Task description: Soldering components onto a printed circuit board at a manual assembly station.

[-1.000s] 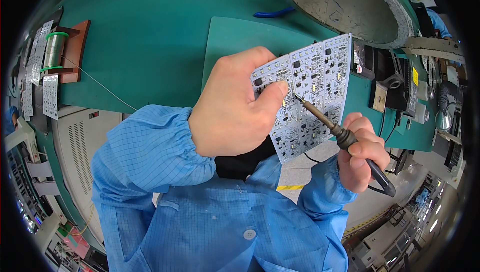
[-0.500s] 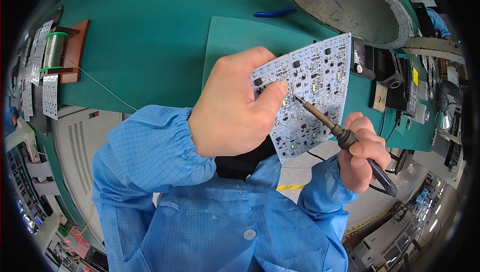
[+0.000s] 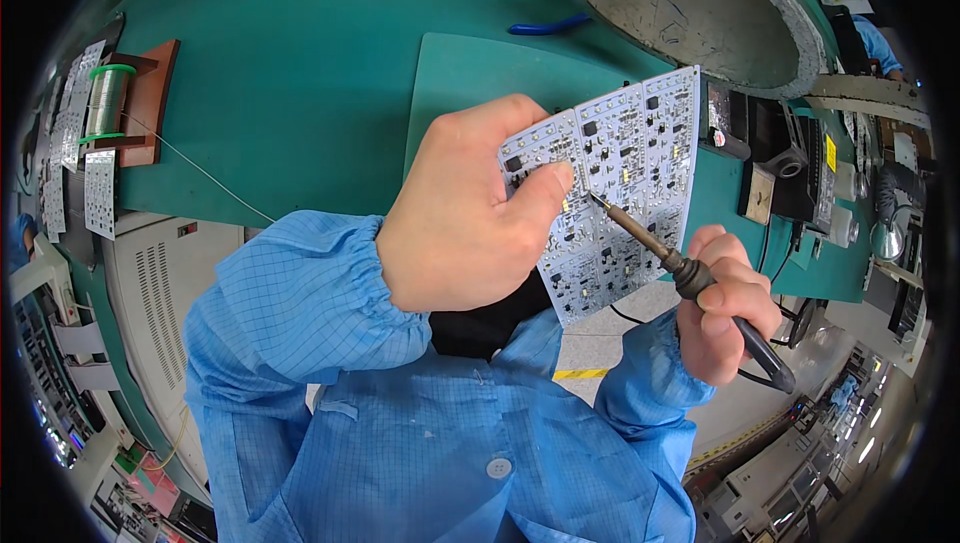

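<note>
While I lean over the green table [image 3: 300, 63], its wide top fills the upper part of my view, with a darker green mat [image 3: 470, 73] lying on it right ahead of me. At the top right sits a big round grey basin-like ring [image 3: 700, 3], and below it a cluster of dark bench equipment [image 3: 780, 163] stands along the table's right edge. My blue coat sleeves [image 3: 300, 303] come up from the lower edge. Far left on the table a spool of solder wire [image 3: 105, 98] rests on a brown wooden stand [image 3: 150, 103], one thin strand trailing off toward me, with small white panel strips [image 3: 100, 193] lying near it

My left hand [image 3: 470, 213] holds a white circuit board panel [image 3: 620, 193] up off the table, above the mat; its grip is clamped on the board's left edge, thumb pressed flat on the face. The board is tilted and dotted with small dark parts. My right hand [image 3: 725, 308] has its grip closed round the dark handle of a soldering iron [image 3: 690, 273], held like a pen, cord hanging below. The iron's thin tip touches the board face just beside my left thumb
</note>
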The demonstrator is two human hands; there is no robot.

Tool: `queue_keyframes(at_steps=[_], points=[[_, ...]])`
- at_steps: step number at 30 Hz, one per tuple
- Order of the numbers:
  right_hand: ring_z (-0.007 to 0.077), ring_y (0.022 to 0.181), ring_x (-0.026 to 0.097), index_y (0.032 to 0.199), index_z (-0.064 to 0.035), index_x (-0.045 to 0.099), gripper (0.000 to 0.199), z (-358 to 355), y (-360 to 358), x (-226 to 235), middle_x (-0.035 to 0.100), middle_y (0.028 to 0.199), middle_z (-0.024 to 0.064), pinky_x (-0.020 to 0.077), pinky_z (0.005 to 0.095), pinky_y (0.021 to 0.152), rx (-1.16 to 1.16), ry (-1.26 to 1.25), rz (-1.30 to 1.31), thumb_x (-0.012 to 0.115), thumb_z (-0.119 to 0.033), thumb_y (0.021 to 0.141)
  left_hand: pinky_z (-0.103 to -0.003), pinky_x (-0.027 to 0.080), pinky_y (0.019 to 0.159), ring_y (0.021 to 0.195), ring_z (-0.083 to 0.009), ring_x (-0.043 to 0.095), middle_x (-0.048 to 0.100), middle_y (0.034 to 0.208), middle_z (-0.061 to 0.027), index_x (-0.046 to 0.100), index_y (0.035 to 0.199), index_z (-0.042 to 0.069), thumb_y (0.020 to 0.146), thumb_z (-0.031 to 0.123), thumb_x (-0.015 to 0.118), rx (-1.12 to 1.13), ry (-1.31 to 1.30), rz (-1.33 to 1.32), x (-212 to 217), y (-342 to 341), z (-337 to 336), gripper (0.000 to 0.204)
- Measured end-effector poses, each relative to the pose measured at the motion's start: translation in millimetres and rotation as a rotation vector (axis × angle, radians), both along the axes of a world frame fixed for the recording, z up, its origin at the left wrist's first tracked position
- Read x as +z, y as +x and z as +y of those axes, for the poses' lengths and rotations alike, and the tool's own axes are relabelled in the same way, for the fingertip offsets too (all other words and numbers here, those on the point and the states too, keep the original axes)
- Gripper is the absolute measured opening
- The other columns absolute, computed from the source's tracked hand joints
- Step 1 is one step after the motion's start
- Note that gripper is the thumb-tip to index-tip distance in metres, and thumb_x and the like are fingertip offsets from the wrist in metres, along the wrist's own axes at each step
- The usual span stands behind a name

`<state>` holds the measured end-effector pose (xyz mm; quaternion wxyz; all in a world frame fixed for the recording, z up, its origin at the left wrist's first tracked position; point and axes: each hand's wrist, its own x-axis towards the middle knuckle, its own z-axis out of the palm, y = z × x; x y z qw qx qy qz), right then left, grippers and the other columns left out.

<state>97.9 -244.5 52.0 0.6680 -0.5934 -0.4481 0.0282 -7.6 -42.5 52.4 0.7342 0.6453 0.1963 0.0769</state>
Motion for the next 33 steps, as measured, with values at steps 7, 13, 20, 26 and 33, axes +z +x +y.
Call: queue_keyframes(at_steps=[7, 13, 20, 26, 33], points=[[0.0175, 0.052, 0.037, 0.075, -0.0014, 0.057, 0.023, -6, 2, -1, 0.043, 0.050, 0.0043, 0.0360, 0.0369, 0.058, -0.030, 0.030, 0.014, 0.065, -0.024, 0.075, -0.027, 0.050, 0.071, 0.081, -0.0125, 0.061, 0.066, 0.091, -0.0118, 0.058, 0.102, -0.008, 0.086, 0.006, 0.059, -0.021, -0.066, 0.020, -2, 2, 2, 0.021], [0.0309, 0.089, 0.058, 0.102, 0.0011, 0.060, 0.026, -52, 17, -40, 0.062, 0.097, 0.0200, 0.0428, 0.0434, 0.084, -0.404, 0.192, 0.189, 0.052, -0.019, 0.088, -0.027, 0.049, 0.071, 0.082, -0.0113, 0.060, 0.066, 0.092, -0.0094, 0.058, 0.105, -0.009, 0.085, 0.001, 0.058, 0.108, -0.139, 0.013, 0, -19, 14, 0.022], [0.0206, 0.109, 0.055, 0.130, 0.0030, 0.045, 0.042, -36, 43, -61, 0.060, 0.116, 0.0161, 0.0367, 0.0325, 0.098, -0.644, -0.400, 0.082, 0.047, -0.021, 0.096, -0.022, 0.044, 0.071, 0.079, -0.0086, 0.056, 0.064, 0.089, -0.0066, 0.057, 0.101, -0.007, 0.083, 0.002, 0.062, 0.296, -0.028, -0.124, 51, -50, 31, 0.021], [0.0153, 0.094, 0.054, 0.128, 0.0018, 0.048, 0.040, -26, 31, -51, 0.058, 0.114, 0.0133, 0.0455, 0.0290, 0.082, -0.626, -0.156, 0.067, 0.049, -0.020, 0.095, -0.030, 0.049, 0.071, 0.083, -0.0174, 0.062, 0.062, 0.089, -0.0116, 0.054, 0.103, -0.006, 0.079, -0.002, 0.054, 0.092, 0.609, -0.410, 73, -61, 27, 0.024], [0.0286, 0.126, 0.044, 0.126, -0.0082, 0.041, 0.047, 4, -9, -32, 0.043, 0.137, 0.0194, 0.0481, 0.0431, 0.096, -0.425, -0.108, 0.100, 0.061, -0.006, 0.084, -0.034, 0.054, 0.051, 0.060, -0.0299, 0.065, 0.063, 0.074, -0.0257, 0.054, 0.080, -0.008, 0.062, -0.005, 0.063, 0.032, 1.000, -1.006, 32, -17, 17, 0.021]])
